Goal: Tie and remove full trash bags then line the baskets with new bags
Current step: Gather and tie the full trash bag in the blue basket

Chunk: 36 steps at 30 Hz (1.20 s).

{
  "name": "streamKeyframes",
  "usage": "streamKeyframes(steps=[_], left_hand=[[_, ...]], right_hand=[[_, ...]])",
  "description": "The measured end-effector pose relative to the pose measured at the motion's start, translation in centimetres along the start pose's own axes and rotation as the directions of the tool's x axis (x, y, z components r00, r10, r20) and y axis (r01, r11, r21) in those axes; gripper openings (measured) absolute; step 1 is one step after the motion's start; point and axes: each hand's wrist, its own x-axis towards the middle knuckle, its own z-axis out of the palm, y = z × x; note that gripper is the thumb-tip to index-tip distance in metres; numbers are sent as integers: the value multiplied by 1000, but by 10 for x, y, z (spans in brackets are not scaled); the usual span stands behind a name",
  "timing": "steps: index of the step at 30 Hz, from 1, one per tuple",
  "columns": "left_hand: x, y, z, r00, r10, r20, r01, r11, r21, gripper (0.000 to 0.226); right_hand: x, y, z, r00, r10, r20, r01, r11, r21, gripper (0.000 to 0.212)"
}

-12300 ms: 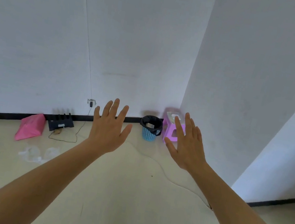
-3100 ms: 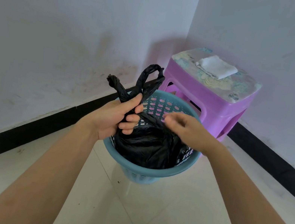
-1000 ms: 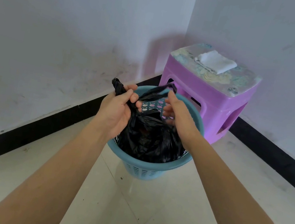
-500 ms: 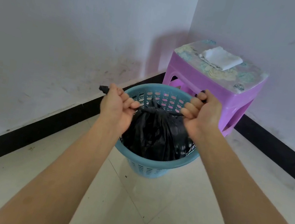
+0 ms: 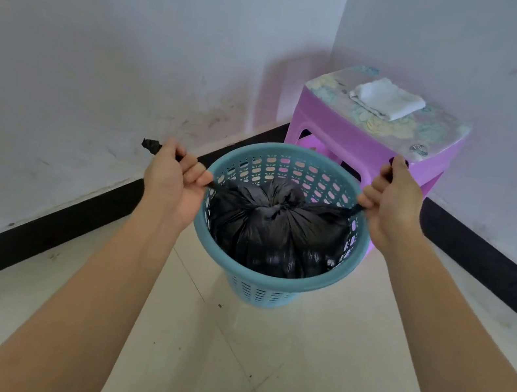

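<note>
Bag: black trash bag [image 5: 275,230] sits inside blue basket [image 5: 269,280], one knot cinched at top.
Hands: left hand [image 5: 173,181] and right hand [image 5: 390,205] spread apart, each gripping a handle strip taut.
Left: lift-out, relining.

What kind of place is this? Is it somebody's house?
Probably an indoor room corner, maybe in a home: white walls with a black baseboard, a pale tiled floor, and a blue trash basket beside a purple plastic stool.
</note>
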Motion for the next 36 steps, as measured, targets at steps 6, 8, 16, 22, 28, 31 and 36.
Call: streamKeyframes(steps=[6,8,16,22,28,31,36], left_hand=[[-22,-14,41,951,40,308,-66,995,76,24],[-21,-19,40,958,107,264,-185,938,292,32],[-10,-30,0,964,-90,251,-215,295,931,23],[-3,-45,-1,947,-149,284,-321,-449,834,36],[4,-40,-4,950,49,308,-287,-248,925,16],[5,-36,-10,981,74,177,-190,257,948,16],[11,-42,-12,994,23,107,-102,568,817,7]], right_hand=[[-23,-17,52,943,57,329,-206,875,438,34],[-30,-18,61,933,24,360,-153,931,332,33],[-27,2,47,926,-187,327,308,875,-372,36],[-16,7,39,838,-411,359,539,520,-663,39],[-3,27,25,926,137,351,269,412,-871,81],[-4,41,17,884,277,378,320,233,-918,42],[-2,59,25,934,121,336,317,154,-936,51]])
